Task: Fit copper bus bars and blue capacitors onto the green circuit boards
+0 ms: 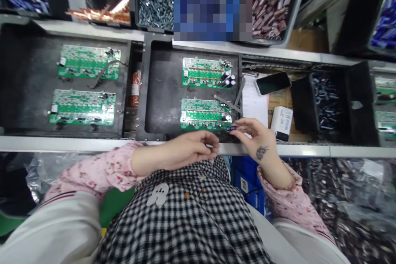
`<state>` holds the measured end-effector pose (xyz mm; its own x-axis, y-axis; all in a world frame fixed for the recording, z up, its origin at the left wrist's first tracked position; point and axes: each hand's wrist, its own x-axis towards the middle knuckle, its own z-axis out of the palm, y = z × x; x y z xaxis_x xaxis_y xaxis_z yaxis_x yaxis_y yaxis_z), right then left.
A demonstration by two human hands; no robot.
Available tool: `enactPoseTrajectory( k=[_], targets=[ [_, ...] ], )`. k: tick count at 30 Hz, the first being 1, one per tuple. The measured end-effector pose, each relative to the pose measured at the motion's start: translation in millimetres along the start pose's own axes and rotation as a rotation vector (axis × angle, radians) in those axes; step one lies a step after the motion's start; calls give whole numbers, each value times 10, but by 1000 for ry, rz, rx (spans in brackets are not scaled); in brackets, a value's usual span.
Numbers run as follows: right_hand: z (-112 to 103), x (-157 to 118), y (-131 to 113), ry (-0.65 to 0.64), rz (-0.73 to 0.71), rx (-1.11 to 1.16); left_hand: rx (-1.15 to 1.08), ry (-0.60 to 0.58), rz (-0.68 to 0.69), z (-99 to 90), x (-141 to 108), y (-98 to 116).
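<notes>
Between the thumb and fingertips of my right hand (255, 134) is a small dark blue capacitor (231, 128). It is at the lower right corner of the near green circuit board (206, 114), which lies in a black tray (161, 103). One capacitor (226, 118) stands on that board's right part. My left hand (198, 148) is curled shut in front of the tray's near edge; a dark speck shows among its fingers, too small to name. Farther back in the tray, another circuit board (206, 73) carries several capacitors (228, 78) at its right end.
A left tray (24, 90) holds two more boards (83, 107). Right of my tray are a phone (272, 83), a white box (281, 123), paper (255, 101) and a bin of dark parts (328, 103). Part bins (156, 6) line the back. A metal rail (77, 144) runs along the front.
</notes>
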<state>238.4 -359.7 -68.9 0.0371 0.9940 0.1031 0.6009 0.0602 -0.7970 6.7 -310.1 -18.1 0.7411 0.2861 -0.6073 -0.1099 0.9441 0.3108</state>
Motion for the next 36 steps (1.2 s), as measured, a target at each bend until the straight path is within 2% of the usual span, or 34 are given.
enactPoseTrajectory(
  k=[2, 5, 8, 12, 15, 19, 25, 29, 32, 36],
  targets=[
    [50, 8, 97, 83, 35, -45, 184, 10, 104, -22, -11, 289],
    [98, 17, 117, 105, -39, -152, 478, 103, 280, -37, 134, 704],
    [98, 11, 61, 121, -151, -236, 558, 206, 371, 9, 367, 891],
    [40, -7, 15, 90, -224, -346, 581, 145, 343, 131, 561, 800],
    [-28, -12, 22, 85, -220, -395, 668, 65, 375, 199, 637, 683],
    [-133, -18, 45, 91, -208, -427, 732, -15, 344, 233, 754, 608],
    [-197, -65, 48, 42, -215, -470, 883, -125, 408, 134, 862, 584],
    [-157, -91, 14, 80, -300, -603, 977, -193, 450, 26, 870, 538],
    [-159, -86, -13, 99, -343, -666, 970, -210, 440, -7, 850, 501],
    [-212, -57, 0, 16, -378, -591, 1057, -224, 395, 21, 810, 503]
  ],
)
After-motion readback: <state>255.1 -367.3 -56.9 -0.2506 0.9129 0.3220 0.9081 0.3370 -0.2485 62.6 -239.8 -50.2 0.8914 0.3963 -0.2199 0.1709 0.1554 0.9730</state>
